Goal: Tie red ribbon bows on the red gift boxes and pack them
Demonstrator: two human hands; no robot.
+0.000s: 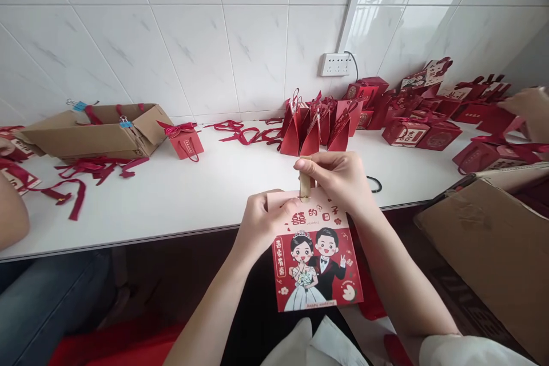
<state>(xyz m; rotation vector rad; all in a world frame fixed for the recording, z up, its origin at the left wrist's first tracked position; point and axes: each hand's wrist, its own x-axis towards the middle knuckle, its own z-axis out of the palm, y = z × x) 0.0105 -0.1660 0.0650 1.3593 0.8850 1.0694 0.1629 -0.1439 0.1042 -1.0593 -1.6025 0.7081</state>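
Left hand pinches the bag's top; right hand grips the gold ribbon above it. Bag in front of the worktop. Ribbon-fitting, I'd judge; next move calls for steadying the bag, keeping the ribbon untwisted.

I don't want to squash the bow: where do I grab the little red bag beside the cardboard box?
Probably grip the little red bag by its lower sides, from the front: the bow sits on top, the cardboard box close on its left.
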